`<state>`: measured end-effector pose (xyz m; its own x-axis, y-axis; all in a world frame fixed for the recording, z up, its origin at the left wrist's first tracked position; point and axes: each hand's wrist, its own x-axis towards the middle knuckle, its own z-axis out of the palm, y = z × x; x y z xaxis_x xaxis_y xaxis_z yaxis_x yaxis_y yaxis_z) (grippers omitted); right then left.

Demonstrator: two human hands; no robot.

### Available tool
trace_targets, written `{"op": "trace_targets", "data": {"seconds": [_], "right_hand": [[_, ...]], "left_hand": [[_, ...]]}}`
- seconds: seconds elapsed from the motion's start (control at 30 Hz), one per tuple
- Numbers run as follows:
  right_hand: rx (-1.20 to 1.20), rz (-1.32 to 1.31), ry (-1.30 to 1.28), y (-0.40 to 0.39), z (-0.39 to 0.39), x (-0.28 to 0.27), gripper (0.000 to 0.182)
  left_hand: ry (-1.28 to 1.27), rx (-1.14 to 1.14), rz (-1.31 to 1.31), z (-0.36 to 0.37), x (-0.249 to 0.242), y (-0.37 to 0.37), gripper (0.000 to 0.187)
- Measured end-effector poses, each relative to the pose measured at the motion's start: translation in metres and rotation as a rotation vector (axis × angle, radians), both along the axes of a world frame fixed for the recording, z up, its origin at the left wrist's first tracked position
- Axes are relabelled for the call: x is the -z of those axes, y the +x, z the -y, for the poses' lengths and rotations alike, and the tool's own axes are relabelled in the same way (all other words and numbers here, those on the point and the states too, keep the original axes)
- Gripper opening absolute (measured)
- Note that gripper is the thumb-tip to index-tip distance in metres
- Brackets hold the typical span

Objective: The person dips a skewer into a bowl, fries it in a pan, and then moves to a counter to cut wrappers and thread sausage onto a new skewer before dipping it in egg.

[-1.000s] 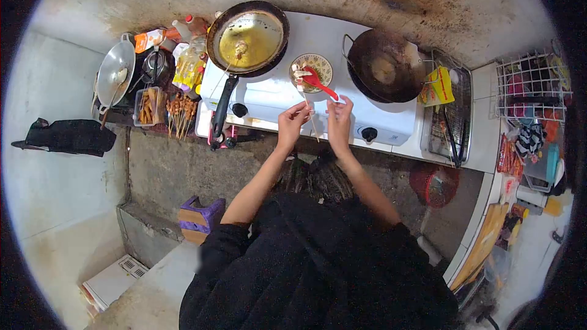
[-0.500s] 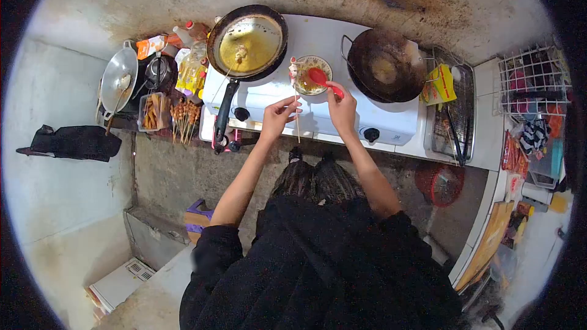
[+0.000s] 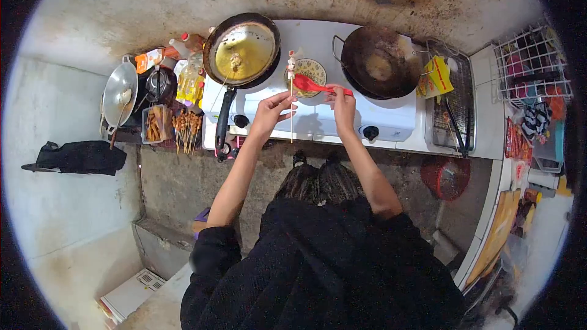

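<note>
Pinched in my left hand (image 3: 273, 113) is a thin wooden skewer (image 3: 291, 128), with pale and reddish pieces of food (image 3: 291, 63) threaded on its upper end. My right hand (image 3: 342, 107) grips the handle of a red spoon (image 3: 306, 84), whose bowl touches or nearly touches the skewer just below the food. Beneath both lies a small patterned bowl (image 3: 316, 71) on the white stove (image 3: 318, 123); what is inside it shows only partly. To the left, a frying pan (image 3: 251, 40) with yellow oil holds another skewer of food (image 3: 235, 61).
A dark wok (image 3: 382, 64) sits on the right burner, beside a yellow packet (image 3: 436, 78) and a wire rack tray (image 3: 460, 110). On the left stand a metal pan (image 3: 120, 95), a tub of fried food (image 3: 157, 123) and several finished skewers (image 3: 186, 128). The frying pan's handle (image 3: 225, 116) juts toward me.
The red spoon has come up out of the bowl and turned sideways, its bowl now at the skewer. My left hand still holds the skewer upright.
</note>
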<state>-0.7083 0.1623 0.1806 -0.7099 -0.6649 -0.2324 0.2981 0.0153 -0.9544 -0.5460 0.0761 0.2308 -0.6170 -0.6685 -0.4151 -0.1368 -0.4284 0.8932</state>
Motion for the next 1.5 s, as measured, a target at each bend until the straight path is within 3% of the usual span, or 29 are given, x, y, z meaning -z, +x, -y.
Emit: {"op": "trace_targets", "data": {"seconds": [0.13,0.9,1.27,1.43,1.5], "right_hand": [[0.015,0.052,-0.008,0.001,-0.002,-0.021,0.028],[0.122,-0.224,-0.096,-0.016,-0.02,-0.061,0.024],[0.16,-0.323,-0.11,-0.019,-0.02,-0.057,0.018],[0.16,-0.589,-0.092,-0.018,-0.019,-0.05,0.014],[0.173,-0.518,-0.077,-0.018,-0.016,-0.04,0.014]], "left_hand": [[0.035,0.01,-0.019,-0.004,0.004,-0.003,0.03],[0.081,0.013,-0.055,-0.02,0.017,-0.007,0.028],[0.101,0.045,-0.043,-0.022,0.027,-0.009,0.028],[0.116,0.067,-0.04,-0.023,0.026,-0.01,0.028],[0.114,0.064,-0.037,-0.021,0.026,-0.009,0.028]]}}
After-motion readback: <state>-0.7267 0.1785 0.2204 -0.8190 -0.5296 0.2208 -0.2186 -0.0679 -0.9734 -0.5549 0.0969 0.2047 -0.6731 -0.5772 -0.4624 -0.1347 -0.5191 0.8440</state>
